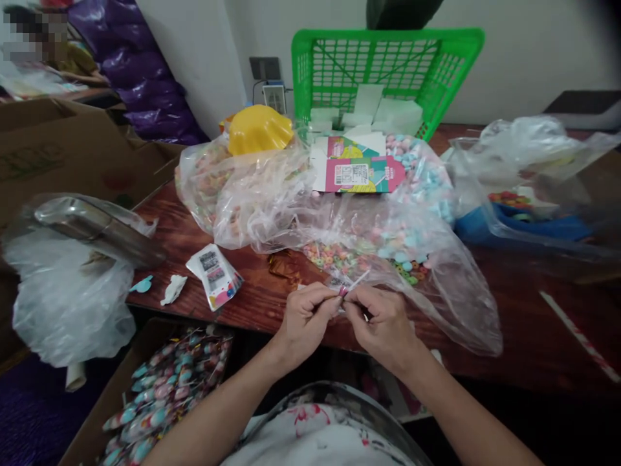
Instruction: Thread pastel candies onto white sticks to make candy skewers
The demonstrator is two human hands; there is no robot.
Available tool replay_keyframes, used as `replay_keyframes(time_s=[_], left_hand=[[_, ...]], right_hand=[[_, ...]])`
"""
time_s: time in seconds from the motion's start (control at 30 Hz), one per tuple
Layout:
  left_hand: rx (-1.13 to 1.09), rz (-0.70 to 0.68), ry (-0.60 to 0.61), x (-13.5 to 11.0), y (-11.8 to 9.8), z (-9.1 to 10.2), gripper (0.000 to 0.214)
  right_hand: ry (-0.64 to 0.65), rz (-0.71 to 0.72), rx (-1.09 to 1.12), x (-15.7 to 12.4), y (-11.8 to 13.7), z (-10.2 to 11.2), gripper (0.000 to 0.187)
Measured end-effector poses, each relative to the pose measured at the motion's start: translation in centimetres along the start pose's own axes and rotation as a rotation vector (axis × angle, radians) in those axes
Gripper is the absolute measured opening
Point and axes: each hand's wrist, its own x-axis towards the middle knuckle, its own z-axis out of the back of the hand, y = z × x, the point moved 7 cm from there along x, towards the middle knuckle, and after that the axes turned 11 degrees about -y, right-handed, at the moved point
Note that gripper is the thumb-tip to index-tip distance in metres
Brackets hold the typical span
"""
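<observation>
My left hand [305, 317] and my right hand [383, 320] meet over the front edge of a dark wooden table [524, 323]. Both pinch one small pink piece on a thin white stick [350, 287]. Just beyond the fingers lies a clear plastic bag [388, 252] spilling small colourful ring-shaped candies [334, 255] and pale blue and pink pieces. A small pack of printed wrappers [216, 275] lies to the left of my left hand.
A cardboard box [121, 388] of wrapped candies stands below the table at the left. Flat pink printed cartons [361, 173] lie on the bags. Behind stand a green basket [388, 71], a yellow bowl [259, 129] and another bag [528, 175].
</observation>
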Motion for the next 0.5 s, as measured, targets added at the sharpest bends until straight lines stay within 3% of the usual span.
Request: replay_keyframes(time_s=[0.1,0.2,0.27,0.33,0.4,0.43,0.5], left_hand=[[-0.128,0.148,-0.009,0.3,0.4,-0.8,0.021],[-0.250,0.355,0.011,0.0,0.9,-1.8,0.027],[-0.298,0.498,0.083,-0.6,1.2,-2.6,0.028],[-0.338,0.647,0.202,-1.6,1.7,-3.6,0.026],[-0.379,0.784,0.364,-2.8,2.0,-4.6,0.023],[-0.392,0.841,0.446,-3.4,2.1,-5.1,0.022],[-0.401,0.941,0.587,-4.4,2.4,-5.9,0.020]], right_hand=[[-0.007,-0.140,0.123,-0.8,-1.0,0.4,0.017],[0.055,-0.458,0.436,-2.5,-3.4,-0.3,0.015],[0.152,-0.607,0.637,-3.7,-4.4,-1.0,0.019],[0.257,-0.655,0.736,-4.5,-4.7,-0.9,0.022],[0.354,-0.596,0.709,-4.7,-4.2,0.1,0.022],[0.389,-0.497,0.643,-4.5,-3.5,0.9,0.020],[0.430,-0.140,0.436,-3.8,-1.1,2.8,0.014]])
